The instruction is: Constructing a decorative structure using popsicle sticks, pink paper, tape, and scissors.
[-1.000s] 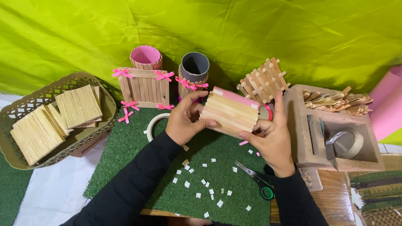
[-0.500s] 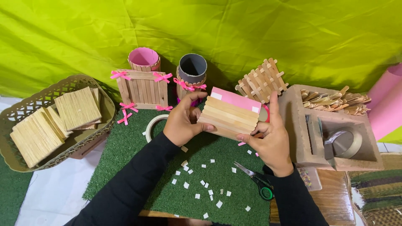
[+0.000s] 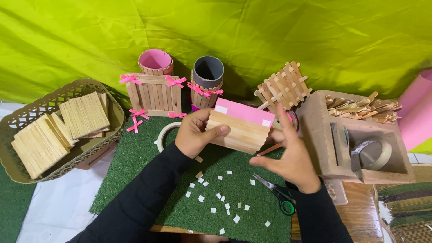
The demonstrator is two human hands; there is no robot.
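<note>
Seen from above, left to right: a woven basket at the far left holds stacked panels of flat wooden sticks; beside it a green turf mat covers the table, scattered with small white paper squares; at the mat's back stand a stick-built box with pink bows, a pink-lined round holder and a grey tube holder; a roll of tape lies just in front. In the middle, the left hand is closed around the left end of a curved panel of glued sticks backed with pink card, held above the mat; the right hand is open, fingers spread, just off the panel's right end and not gripping it. Green-handled scissors lie below; a wooden tray with tape rolls and loose sticks sits at right. Judged risk: with only 1 hand holding, the panel could tilt, slip or flex apart at its glued joints.
</note>
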